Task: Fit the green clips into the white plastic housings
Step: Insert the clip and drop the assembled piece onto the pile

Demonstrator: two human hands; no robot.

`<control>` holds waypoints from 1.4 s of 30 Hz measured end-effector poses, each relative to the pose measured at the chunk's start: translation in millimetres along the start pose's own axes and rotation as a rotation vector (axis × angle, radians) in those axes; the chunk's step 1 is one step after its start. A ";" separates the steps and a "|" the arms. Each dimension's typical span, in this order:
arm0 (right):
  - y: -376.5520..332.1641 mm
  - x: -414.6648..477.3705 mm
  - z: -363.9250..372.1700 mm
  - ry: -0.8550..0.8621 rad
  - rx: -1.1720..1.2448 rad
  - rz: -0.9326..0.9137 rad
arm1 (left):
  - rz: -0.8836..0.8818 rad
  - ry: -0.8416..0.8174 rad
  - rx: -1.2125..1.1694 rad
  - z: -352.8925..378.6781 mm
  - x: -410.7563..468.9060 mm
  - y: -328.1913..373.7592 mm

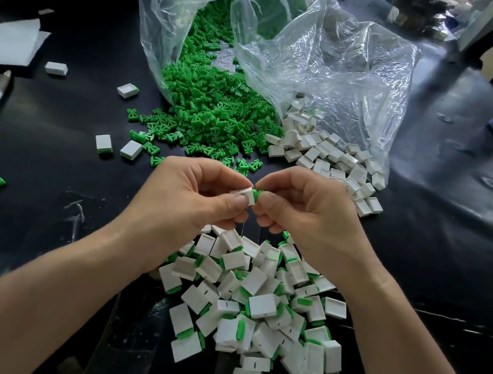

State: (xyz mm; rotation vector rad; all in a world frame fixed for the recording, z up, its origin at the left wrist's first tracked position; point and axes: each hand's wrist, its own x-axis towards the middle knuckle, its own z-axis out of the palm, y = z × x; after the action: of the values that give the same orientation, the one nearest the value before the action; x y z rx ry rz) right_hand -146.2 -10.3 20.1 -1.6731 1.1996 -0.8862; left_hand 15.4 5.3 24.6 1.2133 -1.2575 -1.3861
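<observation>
A small white housing (245, 194) is held tilted, with a green clip (257, 194) touching its right end. Loose green clips (209, 111) are heaped beyond, plain white housings (326, 154) are heaped beside them, and fitted housings (260, 304) are piled nearest.

The clips (212, 111) are showing a bright, even green against the glossy black table (51, 126), while the housings (326, 156) are showing plain white. The fitted pieces (262, 305) are showing white with a green edge, some carrying a thin black dash, and the bags (341, 71) are looking clear.
</observation>
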 end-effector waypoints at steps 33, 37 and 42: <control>-17.2 -12.1 -0.8 -0.271 -0.813 -0.189 | 0.189 -0.142 0.501 -5.7 1.5 -9.3; -14.5 -12.0 1.8 -0.298 -0.876 -0.240 | 0.220 -0.193 0.562 -6.3 1.0 -9.4; -12.3 -11.6 -5.8 -0.106 -0.523 -0.186 | 0.154 -0.173 0.203 -3.0 2.0 -1.6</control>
State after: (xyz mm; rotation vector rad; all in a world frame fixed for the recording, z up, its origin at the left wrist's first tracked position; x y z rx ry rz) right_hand -150.5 1.4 33.0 -2.2489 1.2895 -0.6095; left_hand 18.1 3.0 22.8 1.1218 -1.6110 -1.2964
